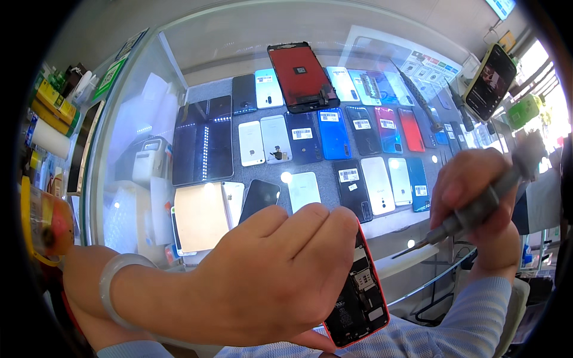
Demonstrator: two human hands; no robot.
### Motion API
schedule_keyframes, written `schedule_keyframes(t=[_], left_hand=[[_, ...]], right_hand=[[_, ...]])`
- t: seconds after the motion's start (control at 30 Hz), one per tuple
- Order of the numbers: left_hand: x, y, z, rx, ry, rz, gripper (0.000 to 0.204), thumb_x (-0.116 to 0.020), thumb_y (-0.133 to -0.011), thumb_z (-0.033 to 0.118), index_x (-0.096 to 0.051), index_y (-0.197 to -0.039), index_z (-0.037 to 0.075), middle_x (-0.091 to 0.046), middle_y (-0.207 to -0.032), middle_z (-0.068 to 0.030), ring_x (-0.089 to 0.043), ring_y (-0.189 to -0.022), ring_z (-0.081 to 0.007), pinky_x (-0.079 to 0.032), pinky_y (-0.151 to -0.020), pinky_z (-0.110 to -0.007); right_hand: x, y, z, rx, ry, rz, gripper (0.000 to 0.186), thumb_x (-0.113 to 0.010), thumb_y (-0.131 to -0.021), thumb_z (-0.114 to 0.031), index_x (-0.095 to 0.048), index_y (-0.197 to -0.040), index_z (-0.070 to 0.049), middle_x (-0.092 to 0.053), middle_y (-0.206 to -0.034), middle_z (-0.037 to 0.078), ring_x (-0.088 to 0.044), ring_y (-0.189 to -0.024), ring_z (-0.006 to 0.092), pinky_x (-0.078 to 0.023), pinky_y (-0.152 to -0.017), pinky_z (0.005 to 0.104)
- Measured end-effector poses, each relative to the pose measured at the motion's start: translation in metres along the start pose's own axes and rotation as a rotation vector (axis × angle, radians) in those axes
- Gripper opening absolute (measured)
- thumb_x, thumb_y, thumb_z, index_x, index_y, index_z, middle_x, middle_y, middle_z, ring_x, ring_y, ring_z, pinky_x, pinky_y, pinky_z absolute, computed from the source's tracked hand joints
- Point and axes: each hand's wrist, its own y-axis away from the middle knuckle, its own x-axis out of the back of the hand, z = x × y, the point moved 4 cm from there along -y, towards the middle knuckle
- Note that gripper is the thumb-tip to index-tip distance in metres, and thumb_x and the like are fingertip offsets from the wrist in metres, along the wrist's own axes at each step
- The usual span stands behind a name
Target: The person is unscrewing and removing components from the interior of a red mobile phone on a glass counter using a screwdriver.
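My left hand (280, 268), with a pale bangle at its wrist, is closed around an opened smartphone (364, 280) with a red frame. The phone's inner parts show: a dark battery, a metal card slot and small shields. My fingers hide its left side. My right hand (471, 185) grips a grey screwdriver (465, 218), slightly blurred. Its thin tip points down and left, to the right of the phone and apart from it. Beyond both hands, a detached phone screen panel (295, 68) with a red backing lies on the glass counter.
Under the glass top of the display case (224, 179) lie several phones in rows and a dark tablet (200, 140). More screwdrivers (421, 98) lie at the far right, near an upright phone (490, 80) playing a video. Bottles and boxes (57, 107) crowd the left side.
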Motion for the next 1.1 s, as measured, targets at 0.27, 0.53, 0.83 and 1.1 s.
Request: schedule_keyframes(t=[0.27, 0.53, 0.83, 1.1], left_hand=[[-0.033, 0.011, -0.011, -0.082, -0.269, 0.304, 0.063, -0.066, -0.065, 0.043, -0.061, -0.104, -0.006, -0.054, -0.093, -0.0109, -0.056, -0.08, -0.0224, -0.046, -0.063, -0.032], [-0.026, 0.01, -0.01, -0.106, -0.25, 0.231, 0.053, -0.062, -0.068, 0.035, -0.061, -0.101, -0.006, -0.053, -0.107, -0.0126, -0.057, -0.091, -0.0259, -0.049, -0.071, -0.034], [-0.003, 0.0, 0.0, 0.009, -0.106, 0.028, 0.067, -0.047, -0.09, 0.055, -0.064, -0.1, -0.009, -0.056, -0.095, -0.0138, -0.06, -0.076, -0.0238, -0.045, -0.054, -0.03], [-0.003, -0.001, 0.0, 0.009, -0.092, 0.036, 0.068, -0.047, -0.09, 0.055, -0.064, -0.1, -0.009, -0.056, -0.096, -0.0145, -0.06, -0.077, -0.0246, -0.045, -0.054, -0.031]], right_hand=[[-0.025, -0.005, -0.014, 0.19, 0.364, -0.116, 0.041, -0.07, -0.085, -0.041, -0.06, -0.1, -0.004, -0.067, -0.082, 0.015, -0.068, -0.063, 0.02, -0.056, -0.053, 0.0257], [-0.03, -0.011, -0.013, 0.096, 0.388, -0.114, 0.04, -0.071, -0.082, -0.04, -0.062, -0.099, -0.004, -0.068, -0.083, 0.015, -0.07, -0.065, 0.0216, -0.056, -0.054, 0.0274], [-0.029, -0.009, -0.012, 0.031, 0.385, -0.054, 0.042, -0.07, -0.08, -0.044, -0.064, -0.098, -0.007, -0.069, -0.08, 0.012, -0.07, -0.065, 0.0199, -0.056, -0.055, 0.027], [-0.028, -0.006, -0.013, 0.03, 0.404, -0.021, 0.043, -0.068, -0.078, -0.046, -0.064, -0.097, -0.007, -0.068, -0.078, 0.012, -0.07, -0.064, 0.0197, -0.056, -0.055, 0.0257]])
